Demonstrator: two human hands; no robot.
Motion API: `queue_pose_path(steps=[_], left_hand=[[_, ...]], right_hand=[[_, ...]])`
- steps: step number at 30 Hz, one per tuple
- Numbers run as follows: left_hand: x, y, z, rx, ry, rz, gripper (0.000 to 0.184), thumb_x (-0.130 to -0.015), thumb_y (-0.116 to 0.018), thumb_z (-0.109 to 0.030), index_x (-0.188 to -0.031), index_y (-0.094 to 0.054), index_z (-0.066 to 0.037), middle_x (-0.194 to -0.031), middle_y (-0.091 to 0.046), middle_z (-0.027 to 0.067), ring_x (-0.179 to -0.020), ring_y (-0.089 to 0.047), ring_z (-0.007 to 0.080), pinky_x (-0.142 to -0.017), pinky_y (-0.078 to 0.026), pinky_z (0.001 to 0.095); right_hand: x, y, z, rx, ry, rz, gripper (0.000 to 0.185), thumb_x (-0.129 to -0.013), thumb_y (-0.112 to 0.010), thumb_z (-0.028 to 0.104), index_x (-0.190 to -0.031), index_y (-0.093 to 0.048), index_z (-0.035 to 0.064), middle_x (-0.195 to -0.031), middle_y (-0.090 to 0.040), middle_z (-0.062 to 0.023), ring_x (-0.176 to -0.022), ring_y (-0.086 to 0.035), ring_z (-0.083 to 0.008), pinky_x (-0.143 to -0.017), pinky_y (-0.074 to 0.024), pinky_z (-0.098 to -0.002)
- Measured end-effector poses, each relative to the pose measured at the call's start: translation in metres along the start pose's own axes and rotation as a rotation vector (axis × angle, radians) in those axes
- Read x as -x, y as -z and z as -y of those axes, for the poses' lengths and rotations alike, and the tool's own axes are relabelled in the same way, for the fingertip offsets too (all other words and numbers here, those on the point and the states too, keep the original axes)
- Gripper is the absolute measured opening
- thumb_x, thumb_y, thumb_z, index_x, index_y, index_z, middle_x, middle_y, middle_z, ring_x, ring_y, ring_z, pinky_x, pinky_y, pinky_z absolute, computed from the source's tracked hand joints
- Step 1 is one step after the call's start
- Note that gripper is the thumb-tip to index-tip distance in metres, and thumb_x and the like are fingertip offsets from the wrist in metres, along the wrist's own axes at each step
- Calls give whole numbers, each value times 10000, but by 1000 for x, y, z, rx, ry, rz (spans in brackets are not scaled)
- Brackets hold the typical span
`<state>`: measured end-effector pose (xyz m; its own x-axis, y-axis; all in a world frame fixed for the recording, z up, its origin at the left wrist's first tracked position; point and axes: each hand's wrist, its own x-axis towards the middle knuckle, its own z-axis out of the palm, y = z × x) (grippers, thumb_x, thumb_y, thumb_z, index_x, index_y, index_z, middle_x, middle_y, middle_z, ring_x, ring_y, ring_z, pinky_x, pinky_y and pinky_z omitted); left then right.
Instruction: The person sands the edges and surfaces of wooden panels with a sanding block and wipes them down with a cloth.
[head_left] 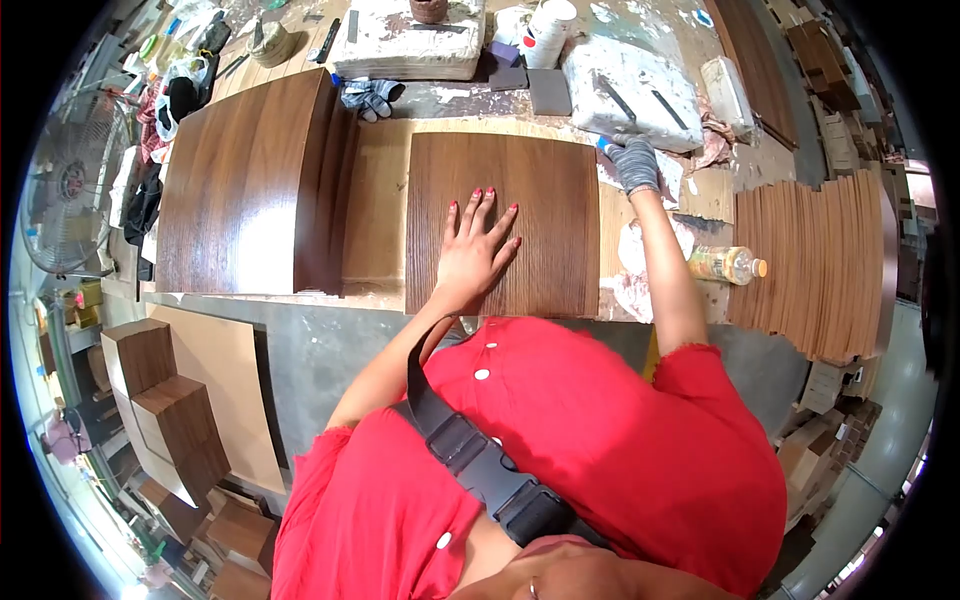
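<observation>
A dark brown wood-grain panel [560, 220] lies on the workbench right in front of me. My left hand [478, 250] rests bare and flat on it, fingers spread. My right hand [633, 163], in a grey glove, is beyond the panel's right edge, beside a white paint-stained block [630, 90]. Its fingers are curled round a small blue item [603, 143], mostly hidden by the glove.
Stacked brown panels [235, 190] stand at the left and many thin boards [810, 265] at the right. A bottle [728, 264] lies near my right forearm. Another glove [372, 97], a white bottle [549, 30] and a second white block [410, 45] are at the back.
</observation>
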<state>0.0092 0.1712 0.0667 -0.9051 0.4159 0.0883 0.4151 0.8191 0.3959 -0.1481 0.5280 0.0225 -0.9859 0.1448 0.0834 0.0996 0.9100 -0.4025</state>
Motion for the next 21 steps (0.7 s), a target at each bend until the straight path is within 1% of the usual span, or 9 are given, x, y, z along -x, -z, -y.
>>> queue_pose_path(steps=[2, 6, 8, 9, 12, 14, 16, 18, 21], left_hand=[[0, 0, 1, -9, -3, 0, 560, -988, -466, -514, -1496, -431, -279, -1585, -305, 134, -1497, -215, 293, -1214, -120, 530], [1, 1, -1, -2, -2, -7, 559, -985, -474, -512, -1491, -444, -278, -1584, -307, 133, -1496, -220, 290, -1216, -117, 520], [1, 1, -2, -3, -1, 4, 559, -984, -478, -512, -1490, -445, -278, -1584, -308, 130, -1496, -219, 289, -1216, -118, 520], [0, 2, -2, -5, 6, 13, 559, -982, -481, -511, -1489, -447, -279, -1584, -310, 127, -1496, -218, 288, -1217, -119, 519], [1, -3, -1, -21, 4, 11, 559, -980, -486, -511, -1488, -450, -280, -1584, -311, 120, -1495, -220, 287, -1219, -120, 519], [0, -3, -2, -44, -1, 10, 566, -976, -496, -510, -1491, -445, -284, -1590, -305, 116, -1493, -225, 282, -1220, -114, 519], [0, -3, -3, -42, -9, 2, 570, -975, -491, -508, -1491, -441, -272, -1577, -326, 130, -1487, -242, 295, -1215, -131, 538], [0, -2, -4, -38, -12, 5, 565, -979, -486, -504, -1489, -446, -266, -1575, -328, 134, -1489, -239, 295, -1215, -130, 538], [0, -1, -6, -26, -6, 7, 554, -981, -487, -496, -1484, -454, -268, -1572, -333, 136, -1487, -241, 296, -1217, -130, 527]], right_hand=[[7, 15, -7, -34, -31, 5, 366, -827, -748, 263, -1082, -728, 1, -1049, -726, -200, -984, -695, -297, -925, -501, -353], [34, 40, -6, 66, -185, -152, 390, -840, -754, 283, -1112, -718, 5, -1081, -709, -211, -1004, -680, -328, -932, -497, -373], [42, 31, -34, -57, -127, -21, 422, -844, -746, 282, -1169, -698, 17, -1119, -686, -223, -1038, -659, -338, -963, -484, -387], [50, 26, -48, 107, -55, 19, 532, -853, -728, 235, -1341, -592, 72, -1286, -588, -225, -1198, -564, -363, -1053, -435, -401], [102, 79, 2, 81, -150, 18, 596, -836, -739, 268, -1370, -559, 74, -1320, -557, -242, -1241, -520, -377, -1050, -418, -439], [148, 103, 22, 275, -219, 153, 669, -809, -753, 318, -1396, -534, 86, -1419, -476, -221, -1300, -457, -387, -1088, -379, -453], [195, 102, 19, 412, -201, 235, 661, -803, -740, 324, -1403, -543, 131, -1357, -525, -188, -1278, -476, -374, -1093, -370, -457], [227, 103, 39, 394, -293, 201, 586, -812, -720, 287, -1358, -585, 122, -1295, -560, -181, -1246, -495, -368, -1079, -376, -451], [247, 57, -16, 300, -139, -110, 382, -848, -654, 169, -1218, -662, 76, -1217, -577, -174, -1139, -529, -345, -1008, -412, -455]])
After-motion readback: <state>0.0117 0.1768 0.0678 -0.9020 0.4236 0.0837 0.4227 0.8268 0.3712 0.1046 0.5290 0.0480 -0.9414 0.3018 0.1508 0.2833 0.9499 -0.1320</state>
